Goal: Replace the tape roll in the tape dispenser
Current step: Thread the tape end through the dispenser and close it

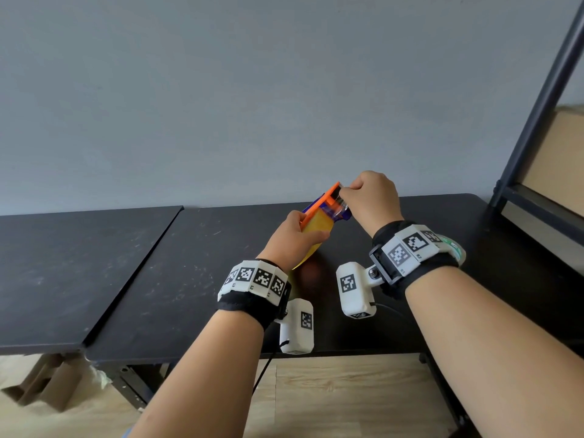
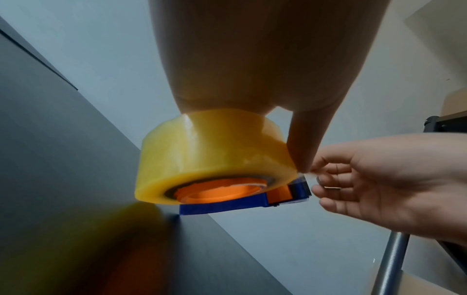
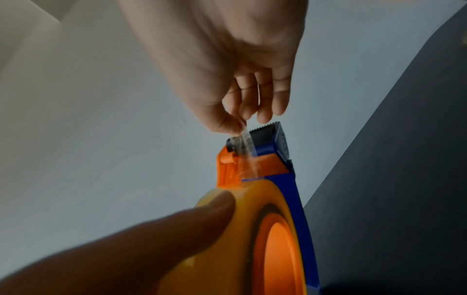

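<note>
Above the dark table [image 1: 196,279], my left hand [image 1: 292,238] grips the yellow tape roll [image 2: 215,155], sitting in the blue-and-orange dispenser [image 3: 275,165].
My right hand [image 1: 369,197] pinches the thin tape end [image 3: 246,139]. It looks sticky and floppy, so I'd hold just its tip, away from the sharp teeth [image 3: 265,127].

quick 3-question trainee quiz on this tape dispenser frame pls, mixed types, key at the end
1. True or false: the yellow tape roll already sits on the dispenser's orange hub.
2. What does the right hand pinch? A) the blue frame B) the loose clear tape end C) the table edge
3. Fill in: the left hand grips the ____ to steady the dispenser.

Key:
1. True; the right wrist view shows the roll around the hub.
2. B; thumb and fingers hold the strip near the serrated blade.
3. Roll; its thumb presses the yellow side.
</note>
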Demonstrator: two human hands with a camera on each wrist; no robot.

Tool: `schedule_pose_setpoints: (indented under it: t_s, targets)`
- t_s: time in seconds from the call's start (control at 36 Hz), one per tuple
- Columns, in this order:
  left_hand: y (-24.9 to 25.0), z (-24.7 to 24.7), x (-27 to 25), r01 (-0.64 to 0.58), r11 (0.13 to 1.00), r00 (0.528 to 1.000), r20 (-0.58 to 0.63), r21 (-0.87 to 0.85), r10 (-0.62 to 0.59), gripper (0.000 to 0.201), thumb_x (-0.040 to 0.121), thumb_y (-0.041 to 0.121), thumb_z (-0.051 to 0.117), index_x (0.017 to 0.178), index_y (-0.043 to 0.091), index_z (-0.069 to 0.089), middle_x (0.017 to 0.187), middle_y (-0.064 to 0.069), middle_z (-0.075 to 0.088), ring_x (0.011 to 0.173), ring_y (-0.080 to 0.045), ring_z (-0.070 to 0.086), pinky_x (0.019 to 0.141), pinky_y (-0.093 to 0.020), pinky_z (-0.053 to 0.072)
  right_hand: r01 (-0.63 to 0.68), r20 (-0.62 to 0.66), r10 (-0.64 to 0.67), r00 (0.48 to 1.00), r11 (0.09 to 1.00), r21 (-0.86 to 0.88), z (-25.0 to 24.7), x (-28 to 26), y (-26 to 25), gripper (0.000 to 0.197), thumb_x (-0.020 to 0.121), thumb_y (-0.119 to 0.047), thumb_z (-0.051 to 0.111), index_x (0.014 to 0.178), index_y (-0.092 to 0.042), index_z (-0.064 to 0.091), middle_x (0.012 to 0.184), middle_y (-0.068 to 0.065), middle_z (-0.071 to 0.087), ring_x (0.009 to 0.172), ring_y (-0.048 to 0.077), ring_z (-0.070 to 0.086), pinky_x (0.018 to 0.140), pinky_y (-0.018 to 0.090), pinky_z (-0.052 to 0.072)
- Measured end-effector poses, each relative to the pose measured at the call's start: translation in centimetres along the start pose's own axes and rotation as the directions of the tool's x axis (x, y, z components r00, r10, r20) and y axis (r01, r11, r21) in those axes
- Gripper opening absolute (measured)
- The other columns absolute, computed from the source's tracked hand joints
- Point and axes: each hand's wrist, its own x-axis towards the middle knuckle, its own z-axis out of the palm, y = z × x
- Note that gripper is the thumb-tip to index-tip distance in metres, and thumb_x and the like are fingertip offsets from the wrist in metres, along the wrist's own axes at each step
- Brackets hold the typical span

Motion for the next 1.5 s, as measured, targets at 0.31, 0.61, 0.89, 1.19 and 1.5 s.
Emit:
schedule_pose_setpoints:
  t_s: [0.31,0.61,0.89,1.19,1.5]
  targets:
    - [-0.1,0.6,0.1,-0.035,0.998,0.997,-0.067,0.044,0.038,0.047,0.085,0.047,0.062,0.120,0.018,0.048,0.108,0.000,0.061,0.091,-0.018,0.061,0.081,-0.032,0.049,-0.192,0.090,0.195,0.977,0.980,-0.046,-0.5,0.0,-0.2,0.044,0.074,-0.013,0.064,0.052,-0.012,0.026,0.050,0.002,0.030,0.046,0.019,0.025,0.045,0.028,0.019]
    - [0.1,0.5,0.2,-0.040,0.994,0.998,-0.045,0.097,0.045,0.051,0.086,0.050,0.059,0.124,0.017,0.047,0.110,-0.002,0.062,0.093,-0.019,0.061,0.078,-0.031,0.048,-0.141,0.019,0.142,0.990,0.990,-0.020,-0.2,0.3,0.0,0.043,0.087,-0.019,0.059,0.054,-0.012,0.032,0.050,0.003,0.037,0.049,0.024,0.035,0.047,0.027,0.024]
    - [-0.1,-0.2,0.1,-0.049,0.997,0.998,-0.046,0.059,0.052,0.046,0.089,0.050,0.057,0.120,0.017,0.051,0.105,0.000,0.063,0.088,-0.016,0.060,0.072,-0.027,0.044,0.025,-0.059,-0.020,0.998,0.996,0.087,0.4,0.1,0.3,0.013,0.092,-0.014,0.060,0.079,-0.012,0.064,0.102,0.017,0.066,0.091,0.029,0.063,0.069,0.030,0.046]
    - [0.0,-0.5,-0.1,-0.047,0.999,0.996,-0.082,0.008,0.048,0.045,0.087,0.050,0.060,0.117,0.017,0.054,0.106,0.001,0.064,0.090,-0.015,0.060,0.071,-0.026,0.044,0.000,-0.004,0.000,1.000,0.998,0.070,-0.3,-0.2,-0.5,0.015,0.095,-0.007,0.051,0.092,-0.001,0.064,0.088,0.005,0.063,0.088,0.026,0.062,0.080,0.041,0.054]
    - [-0.4,-1.3,0.0,-0.048,0.997,0.997,-0.067,-0.066,0.044,0.045,0.083,0.054,0.062,0.106,0.015,0.062,0.101,0.000,0.067,0.091,-0.017,0.064,0.077,-0.030,0.049,-0.080,-0.020,0.081,0.997,0.995,0.063,-0.7,0.2,0.0,0.017,0.098,-0.007,0.044,0.093,-0.006,0.059,0.099,0.007,0.064,0.091,0.025,0.058,0.076,0.034,0.046]
